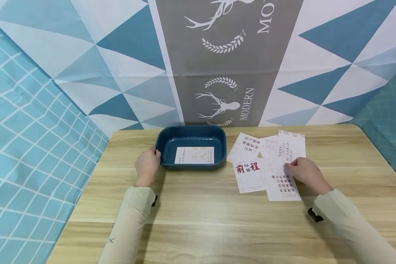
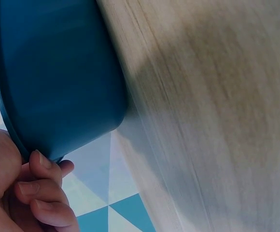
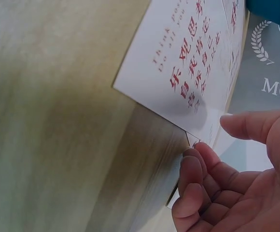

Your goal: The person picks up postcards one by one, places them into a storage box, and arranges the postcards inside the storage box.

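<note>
My left hand grips the left end of a dark blue rectangular box, thumb and curled fingers at its rim. The left wrist view shows the fingers under the rim of the box. In the box lies a white card with gold characters. My right hand is at the right edge of a white card with dark red characters. In the right wrist view the thumb is over the card, apart from the loosely bent fingers, which are by its edge.
Other printed cards overlap beside it: one with large red characters, one at the back left and one at the back right. A wooden table meets a patterned backdrop behind. Blue checked cloth hangs at left.
</note>
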Action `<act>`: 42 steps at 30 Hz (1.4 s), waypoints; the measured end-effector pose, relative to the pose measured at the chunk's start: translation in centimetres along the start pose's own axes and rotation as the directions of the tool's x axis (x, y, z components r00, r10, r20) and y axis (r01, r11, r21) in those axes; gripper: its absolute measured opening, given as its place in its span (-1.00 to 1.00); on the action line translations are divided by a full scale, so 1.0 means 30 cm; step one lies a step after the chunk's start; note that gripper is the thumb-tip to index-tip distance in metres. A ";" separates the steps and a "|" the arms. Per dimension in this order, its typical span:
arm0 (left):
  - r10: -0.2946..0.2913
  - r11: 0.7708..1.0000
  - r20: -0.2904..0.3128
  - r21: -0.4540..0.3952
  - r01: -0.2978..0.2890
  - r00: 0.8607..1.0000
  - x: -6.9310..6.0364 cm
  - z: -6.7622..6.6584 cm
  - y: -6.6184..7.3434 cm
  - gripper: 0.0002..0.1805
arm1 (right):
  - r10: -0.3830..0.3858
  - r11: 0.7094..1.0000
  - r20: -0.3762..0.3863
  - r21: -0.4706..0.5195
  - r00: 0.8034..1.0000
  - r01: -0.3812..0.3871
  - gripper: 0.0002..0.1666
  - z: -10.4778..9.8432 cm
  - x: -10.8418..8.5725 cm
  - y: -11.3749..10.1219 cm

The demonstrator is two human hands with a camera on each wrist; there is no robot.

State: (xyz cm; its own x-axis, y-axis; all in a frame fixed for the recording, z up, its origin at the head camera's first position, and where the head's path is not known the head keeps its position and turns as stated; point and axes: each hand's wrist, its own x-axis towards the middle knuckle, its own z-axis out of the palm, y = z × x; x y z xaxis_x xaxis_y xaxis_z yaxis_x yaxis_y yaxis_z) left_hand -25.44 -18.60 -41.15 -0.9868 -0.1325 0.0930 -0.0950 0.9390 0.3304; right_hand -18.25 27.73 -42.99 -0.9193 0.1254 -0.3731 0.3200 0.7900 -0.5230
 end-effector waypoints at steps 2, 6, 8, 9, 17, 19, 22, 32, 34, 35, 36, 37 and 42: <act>0.000 1.000 0.004 -0.003 0.000 1.000 -0.001 -0.001 -0.001 -0.76 | -0.005 1.000 -0.006 -0.002 1.000 0.005 -0.58 0.002 0.001 -0.001; 0.006 1.000 -0.006 -0.010 -0.007 1.000 -0.004 -0.003 -0.002 -0.75 | 0.001 1.000 -0.016 -0.002 1.000 -0.001 -0.48 0.007 0.005 -0.002; 0.009 1.000 -0.014 -0.012 -0.009 1.000 -0.005 -0.003 -0.001 -0.76 | 0.010 1.000 -0.021 -0.003 1.000 -0.010 -0.44 0.010 0.008 -0.001; 0.010 1.000 -0.016 -0.013 -0.011 1.000 -0.006 -0.004 -0.001 -0.76 | 0.016 1.000 -0.024 -0.008 1.000 -0.016 -0.44 0.012 0.009 -0.001; 0.014 1.000 -0.015 -0.008 -0.014 1.000 -0.003 -0.001 0.001 -0.77 | 0.031 0.999 -0.058 -0.029 0.998 -0.033 -0.47 0.018 0.018 0.001; 0.012 1.000 -0.014 -0.007 -0.013 1.000 -0.002 -0.001 0.001 -0.76 | 0.028 0.999 -0.064 -0.025 0.998 -0.030 -0.47 0.019 0.019 0.001; 0.012 1.000 -0.013 -0.011 -0.012 1.000 -0.001 -0.002 0.000 -0.76 | 0.041 0.999 -0.063 -0.007 0.997 -0.042 -0.47 0.022 0.020 0.000; 0.005 1.000 0.004 -0.012 -0.005 1.000 -0.005 0.005 -0.003 -0.76 | 0.065 0.992 -0.052 0.112 0.997 -0.059 -0.43 0.033 0.020 0.008; 0.001 1.000 0.012 -0.011 -0.001 1.000 -0.005 0.005 -0.003 -0.75 | 0.049 0.991 -0.079 0.125 0.996 -0.039 -0.43 0.033 0.020 0.009; 0.001 1.000 0.014 -0.010 0.000 1.000 -0.005 0.006 -0.002 -0.75 | 0.050 0.990 -0.090 0.136 0.995 -0.038 -0.44 0.033 0.021 0.009; 0.000 1.000 0.019 -0.009 0.000 1.000 -0.004 0.005 -0.003 -0.74 | 0.048 0.989 -0.102 0.145 0.994 -0.033 -0.44 0.031 0.022 0.009; -0.002 1.000 0.022 -0.008 0.002 1.000 -0.003 0.005 -0.002 -0.73 | 0.043 0.988 -0.113 0.154 0.993 -0.025 -0.46 0.027 0.021 0.007; 0.000 1.000 0.022 -0.003 0.000 1.000 0.003 0.002 -0.003 -0.73 | 0.036 0.984 -0.135 0.175 0.990 -0.012 -0.51 0.009 0.017 0.000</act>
State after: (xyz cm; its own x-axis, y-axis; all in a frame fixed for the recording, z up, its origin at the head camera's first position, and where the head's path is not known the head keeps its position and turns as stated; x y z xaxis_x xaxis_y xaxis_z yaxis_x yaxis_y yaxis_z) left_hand -25.53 -18.67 -41.24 -0.9895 -0.1252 0.0726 -0.0944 0.9383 0.3328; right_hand -18.65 27.63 -43.39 -0.9297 0.2338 -0.2845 0.3661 0.6709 -0.6449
